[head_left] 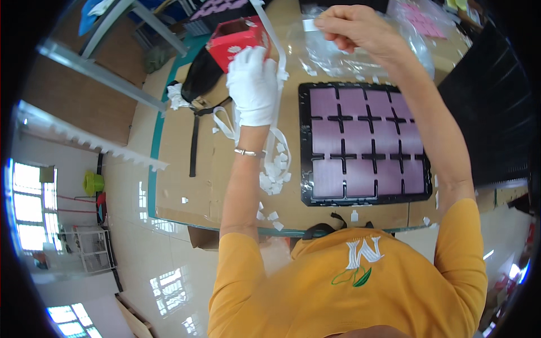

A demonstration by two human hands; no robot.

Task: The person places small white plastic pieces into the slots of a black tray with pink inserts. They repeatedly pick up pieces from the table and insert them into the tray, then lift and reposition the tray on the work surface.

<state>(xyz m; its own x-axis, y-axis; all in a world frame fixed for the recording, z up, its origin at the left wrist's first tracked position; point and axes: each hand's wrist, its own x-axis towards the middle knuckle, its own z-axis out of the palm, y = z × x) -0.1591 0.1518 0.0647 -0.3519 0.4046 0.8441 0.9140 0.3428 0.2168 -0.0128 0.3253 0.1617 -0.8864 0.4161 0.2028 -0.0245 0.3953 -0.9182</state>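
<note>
My left hand (pixel 252 87), in a white glove, lies back up against the near side of a red open-topped box (pixel 239 36). Its fingers reach forward, loosely together; the palm side is hidden. A long white strip (pixel 274 34) runs past its thumb side. My bare right hand (pixel 355 31) is raised at the far side of the table, above clear plastic bags. Between thumb and fingers it pinches a small white label (pixel 310 25). Nearer me and below that arm lies a black compartment tray (pixel 306 141) with purple squares in rows; my forearm covers its right edge.
Small white scraps (pixel 274 177) are heaped left of the tray. A black pouch with a strap (pixel 203 73) lies beside the red box. Clear plastic bags (pixel 360 59) spread at the back. Black panels (pixel 490 107) stand at the right; a metal frame (pixel 101 76) rises at the left.
</note>
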